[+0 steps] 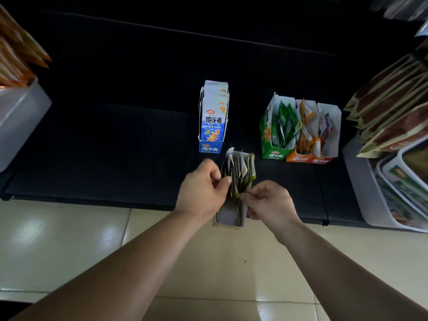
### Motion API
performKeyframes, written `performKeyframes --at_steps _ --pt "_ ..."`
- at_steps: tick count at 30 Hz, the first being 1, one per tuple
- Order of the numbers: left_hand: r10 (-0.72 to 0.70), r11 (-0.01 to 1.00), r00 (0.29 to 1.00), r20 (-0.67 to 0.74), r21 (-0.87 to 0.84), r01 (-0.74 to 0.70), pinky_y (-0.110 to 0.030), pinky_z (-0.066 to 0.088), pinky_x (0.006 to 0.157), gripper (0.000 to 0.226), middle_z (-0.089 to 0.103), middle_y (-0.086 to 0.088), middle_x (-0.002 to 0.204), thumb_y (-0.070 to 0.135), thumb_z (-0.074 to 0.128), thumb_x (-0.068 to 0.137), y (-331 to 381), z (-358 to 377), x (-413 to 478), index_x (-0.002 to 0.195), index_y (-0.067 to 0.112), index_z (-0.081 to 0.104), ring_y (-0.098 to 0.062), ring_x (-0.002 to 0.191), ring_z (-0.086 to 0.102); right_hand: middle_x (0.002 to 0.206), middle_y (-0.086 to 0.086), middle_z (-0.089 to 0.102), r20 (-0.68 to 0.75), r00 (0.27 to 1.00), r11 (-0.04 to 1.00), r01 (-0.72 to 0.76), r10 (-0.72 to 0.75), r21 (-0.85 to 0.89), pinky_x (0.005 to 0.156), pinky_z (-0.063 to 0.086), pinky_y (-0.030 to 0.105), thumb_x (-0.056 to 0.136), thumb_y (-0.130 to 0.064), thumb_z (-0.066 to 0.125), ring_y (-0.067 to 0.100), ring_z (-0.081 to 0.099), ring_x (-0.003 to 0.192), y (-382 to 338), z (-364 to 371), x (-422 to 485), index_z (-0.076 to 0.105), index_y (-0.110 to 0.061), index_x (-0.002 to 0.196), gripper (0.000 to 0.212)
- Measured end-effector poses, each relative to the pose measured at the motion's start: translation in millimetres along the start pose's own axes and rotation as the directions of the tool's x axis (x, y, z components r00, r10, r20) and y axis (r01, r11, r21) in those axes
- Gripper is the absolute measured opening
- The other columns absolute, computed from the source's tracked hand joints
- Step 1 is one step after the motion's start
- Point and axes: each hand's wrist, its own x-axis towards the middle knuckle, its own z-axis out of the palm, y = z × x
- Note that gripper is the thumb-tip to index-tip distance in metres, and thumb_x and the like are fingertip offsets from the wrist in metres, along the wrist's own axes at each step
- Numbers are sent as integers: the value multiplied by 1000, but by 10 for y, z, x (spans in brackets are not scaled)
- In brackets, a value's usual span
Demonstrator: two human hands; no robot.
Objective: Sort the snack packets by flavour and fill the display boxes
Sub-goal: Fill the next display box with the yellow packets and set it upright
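Head view: L hand [201,188] is curled tight, thumb + forefinger pinching the left side of the olive-green snack packets [240,167], which stand upright in an open white display box [228,218] at the front edge of the dark shelf [115,147]. R hand [268,202] is nearly closed too, thumb & fingertips nipping a packet edge at the row's near end. Further back a blue display box [212,126] is packed full, w/ a green box [272,135] + orange box [298,156] touching side by side to its right, both holding packets.
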Motion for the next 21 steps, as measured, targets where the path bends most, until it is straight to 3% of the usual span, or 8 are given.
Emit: performKeyframes --at_steps 3,6,8,11,14,16,18,21 --pt "-106 980 992 69 -162 116 -49 62 65 23 63 6 65 38 73 92 -40 -52 23 79 29 56 -21 65 70 82 7 78 26 999 998 -48 46 47 71 66 43 89 -20 81 24 76 72 14 -48 -23 67 -10 95 18" --pt "-4 998 999 37 -57 6 -35 56 59 21 59 13 61 31 68 95 -121 -165 -118 77 26 59 -9 53 55 85 8 78 54 995 994 -84 81 69 73 66 44 89 -20 81 29 77 79 30 -64 -43 68 -10 98 19" --pt "148 985 983 112 75 -156 -32 51 56 11 62 13 71 29 62 92 -155 -234 -276 81 27 61 -6 58 56 85 8 78 62 993 992 -107 103 63 73 66 44 89 -21 81 30 77 81 54 -58 -53 68 -11 98 19" --pt "273 860 871 409 301 -411 -27 47 63 12 58 16 99 32 55 94 -110 -222 -457 101 33 64 -5 75 59 85 8 78 73 987 987 -149 144 65 73 66 47 89 -23 81 31 77 80 134 -48 -72 69 -10 97 19" --pt "112 717 743 660 464 -521 -30 45 77 37 51 15 140 28 51 102 -42 -120 -466 139 35 49 -15 110 63 84 4 78 82 986 989 -148 146 16 72 66 45 91 -30 80 23 77 75 213 -56 -88 71 -14 93 18" --pt "16 568 717 697 583 -580 -36 48 83 51 39 9 157 20 52 102 -37 -65 -427 150 32 37 -23 123 58 83 3 77 69 991 992 -108 113 -71 69 66 43 92 -35 78 21 76 74 259 -70 -74 72 -17 87 20" --pt "-19 434 695 719 632 -642 -42 50 90 58 40 3 157 10 55 98 -28 -32 -380 151 27 39 -26 125 53 79 3 75 50 997 977 -40 51 -210 69 64 45 92 -43 75 24 74 75 300 -73 -46 70 -21 81 25" --pt "-37 336 653 757 625 -705 -44 49 95 68 41 -2 156 5 60 92 15 26 -335 153 22 37 -27 126 50 77 2 73 43 999 949 10 4 -316 69 61 44 93 -48 72 25 72 75 330 -60 -40 67 -24 77 30"
